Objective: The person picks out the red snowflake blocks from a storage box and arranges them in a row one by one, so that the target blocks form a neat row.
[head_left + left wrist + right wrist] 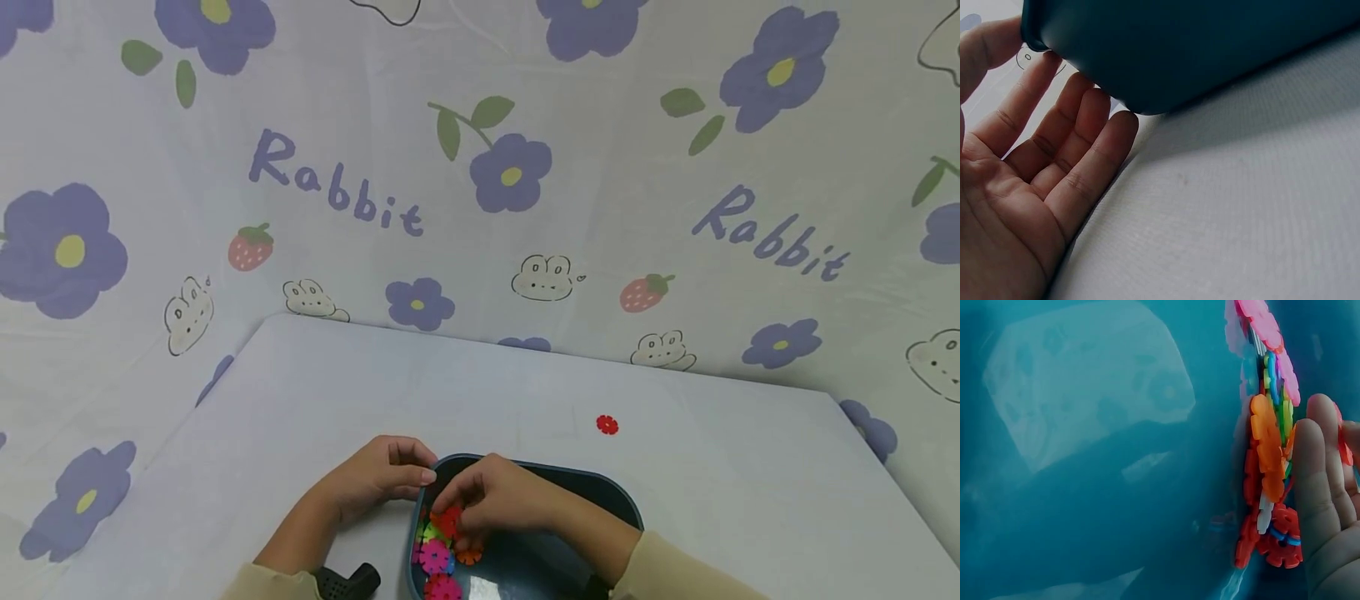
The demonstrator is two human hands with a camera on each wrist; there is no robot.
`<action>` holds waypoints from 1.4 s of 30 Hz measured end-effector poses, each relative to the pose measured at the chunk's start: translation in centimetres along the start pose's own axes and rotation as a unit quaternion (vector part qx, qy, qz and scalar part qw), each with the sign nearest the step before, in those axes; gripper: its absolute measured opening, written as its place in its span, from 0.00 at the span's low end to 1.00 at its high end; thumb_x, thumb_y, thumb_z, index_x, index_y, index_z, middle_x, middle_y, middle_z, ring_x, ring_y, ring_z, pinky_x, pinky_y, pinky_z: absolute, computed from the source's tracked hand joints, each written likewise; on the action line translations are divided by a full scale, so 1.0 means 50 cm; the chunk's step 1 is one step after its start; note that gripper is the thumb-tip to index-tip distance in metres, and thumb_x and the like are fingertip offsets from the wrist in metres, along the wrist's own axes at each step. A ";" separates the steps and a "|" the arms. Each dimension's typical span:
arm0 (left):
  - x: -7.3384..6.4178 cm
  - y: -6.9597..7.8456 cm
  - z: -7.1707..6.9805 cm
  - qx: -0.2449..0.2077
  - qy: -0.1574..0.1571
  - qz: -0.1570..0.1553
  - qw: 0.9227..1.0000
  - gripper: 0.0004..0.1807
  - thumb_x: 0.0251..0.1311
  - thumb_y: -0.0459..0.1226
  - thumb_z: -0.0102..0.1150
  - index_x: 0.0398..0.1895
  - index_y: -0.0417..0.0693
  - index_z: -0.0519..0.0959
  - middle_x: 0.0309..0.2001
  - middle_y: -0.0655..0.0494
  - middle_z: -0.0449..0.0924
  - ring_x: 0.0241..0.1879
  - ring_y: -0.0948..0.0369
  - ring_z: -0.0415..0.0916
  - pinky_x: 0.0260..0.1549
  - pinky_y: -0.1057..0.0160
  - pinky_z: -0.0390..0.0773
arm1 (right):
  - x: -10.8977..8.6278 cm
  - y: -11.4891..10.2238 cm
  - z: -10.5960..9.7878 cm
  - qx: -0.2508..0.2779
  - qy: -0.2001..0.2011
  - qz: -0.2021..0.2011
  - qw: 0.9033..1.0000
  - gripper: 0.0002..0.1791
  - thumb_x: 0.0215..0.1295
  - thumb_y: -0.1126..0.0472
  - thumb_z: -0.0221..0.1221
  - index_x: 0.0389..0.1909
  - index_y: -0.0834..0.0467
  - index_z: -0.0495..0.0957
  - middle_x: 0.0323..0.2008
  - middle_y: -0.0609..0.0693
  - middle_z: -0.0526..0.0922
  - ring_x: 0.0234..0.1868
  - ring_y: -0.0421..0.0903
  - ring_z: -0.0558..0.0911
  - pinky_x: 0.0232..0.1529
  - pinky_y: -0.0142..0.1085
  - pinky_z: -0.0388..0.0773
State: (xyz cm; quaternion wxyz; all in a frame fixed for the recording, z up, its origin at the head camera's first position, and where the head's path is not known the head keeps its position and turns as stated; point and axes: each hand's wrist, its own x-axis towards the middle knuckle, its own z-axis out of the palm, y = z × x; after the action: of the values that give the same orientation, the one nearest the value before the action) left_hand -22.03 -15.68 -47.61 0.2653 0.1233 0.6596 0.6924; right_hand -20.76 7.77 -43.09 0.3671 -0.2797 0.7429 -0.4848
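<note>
A dark blue-green plastic tub (525,560) lies at the front of the table. My left hand (375,477) holds its far left corner, with the thumb at the rim and the other fingers against the outer wall (1166,56). Inside the tub, my right hand (513,500) pinches a red flower-shaped plastic disc (447,522) between thumb and fingers. Below that hand, more notched discs heap against the left wall, among them a pink disc (435,557) and an orange disc (1266,447). The right fingers hide part of the heap.
A single red disc (607,425) lies flat on the white table (712,467), beyond the tub's far rim. Behind the table hangs a patterned cloth (600,192) with flowers and rabbits. A black wrist device (348,582) sits at the left sleeve.
</note>
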 end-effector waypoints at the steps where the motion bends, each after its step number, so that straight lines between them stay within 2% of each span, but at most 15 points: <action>1: 0.000 -0.001 0.000 0.000 0.000 0.001 1.000 0.13 0.59 0.38 0.66 0.44 0.40 0.81 0.42 0.54 0.82 0.43 0.60 0.80 0.46 0.60 0.83 | 0.000 -0.001 0.001 -0.006 0.000 0.002 1.000 0.13 0.61 0.70 0.61 0.46 0.59 0.85 0.32 0.53 0.88 0.27 0.44 0.85 0.34 0.35 0.84; 5: 0.000 -0.003 -0.001 0.002 -0.003 0.004 1.000 0.14 0.59 0.39 0.66 0.44 0.40 0.81 0.41 0.53 0.82 0.43 0.59 0.80 0.46 0.60 0.83 | -0.001 -0.005 0.003 -0.036 0.007 -0.001 0.999 0.15 0.56 0.69 0.67 0.46 0.57 0.85 0.30 0.46 0.87 0.25 0.40 0.79 0.33 0.31 0.82; 9: 0.001 -0.004 -0.002 0.000 -0.005 0.004 1.000 0.13 0.59 0.39 0.65 0.44 0.40 0.81 0.42 0.53 0.82 0.43 0.59 0.80 0.46 0.59 0.83 | -0.002 -0.009 0.002 -0.043 0.014 0.001 0.999 0.17 0.54 0.67 0.70 0.47 0.56 0.85 0.29 0.47 0.86 0.25 0.40 0.79 0.32 0.29 0.80; 18: -0.001 -0.003 -0.003 -0.003 -0.004 0.001 1.000 0.13 0.60 0.39 0.65 0.44 0.41 0.81 0.42 0.53 0.82 0.43 0.59 0.80 0.46 0.60 0.83 | -0.007 -0.026 -0.008 -0.052 0.050 0.019 0.997 0.17 0.54 0.63 0.71 0.46 0.50 0.86 0.31 0.47 0.87 0.28 0.42 0.81 0.35 0.33 0.82; 25: 0.000 -0.004 -0.004 -0.001 -0.008 0.002 1.000 0.15 0.60 0.39 0.65 0.46 0.39 0.80 0.43 0.52 0.82 0.43 0.60 0.81 0.46 0.60 0.83 | -0.017 -0.045 -0.040 -0.040 0.074 -0.009 0.996 0.19 0.53 0.62 0.72 0.48 0.54 0.85 0.33 0.49 0.88 0.31 0.45 0.85 0.34 0.38 0.84; 28: 0.001 -0.001 -0.004 0.002 -0.009 0.002 1.000 0.15 0.60 0.39 0.65 0.46 0.37 0.80 0.44 0.52 0.82 0.43 0.59 0.81 0.46 0.60 0.83 | -0.026 -0.059 -0.065 -0.053 0.094 -0.028 0.994 0.20 0.53 0.59 0.73 0.49 0.53 0.85 0.36 0.49 0.88 0.35 0.46 0.86 0.39 0.36 0.84; 34: 0.000 0.002 -0.003 0.006 -0.012 0.007 1.000 0.15 0.60 0.39 0.64 0.45 0.38 0.80 0.41 0.53 0.82 0.41 0.60 0.81 0.45 0.60 0.83 | -0.054 -0.093 -0.150 -0.079 0.173 -0.046 0.981 0.23 0.54 0.56 0.72 0.52 0.54 0.83 0.40 0.50 0.87 0.40 0.49 0.84 0.43 0.38 0.84; 39: -0.002 0.003 -0.004 0.008 -0.005 0.003 1.000 0.15 0.59 0.39 0.65 0.45 0.38 0.80 0.41 0.53 0.82 0.41 0.60 0.80 0.45 0.60 0.83 | -0.078 -0.099 -0.234 -0.084 0.240 -0.039 0.966 0.25 0.56 0.57 0.71 0.55 0.57 0.81 0.44 0.53 0.86 0.45 0.49 0.84 0.47 0.37 0.83; 42: -0.003 0.002 -0.005 0.006 -0.005 0.003 1.000 0.15 0.59 0.39 0.65 0.45 0.38 0.81 0.41 0.53 0.82 0.40 0.59 0.80 0.45 0.60 0.84 | -0.087 -0.084 -0.278 -0.093 0.272 -0.016 0.958 0.26 0.57 0.56 0.70 0.57 0.57 0.79 0.46 0.54 0.86 0.46 0.48 0.83 0.49 0.37 0.82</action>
State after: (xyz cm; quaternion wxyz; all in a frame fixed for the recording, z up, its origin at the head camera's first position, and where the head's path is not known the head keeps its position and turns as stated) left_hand -22.05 -15.97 -47.52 0.2659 0.1309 0.6621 0.6883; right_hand -29.35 16.72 -34.39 0.1161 -0.1821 0.8519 -0.4771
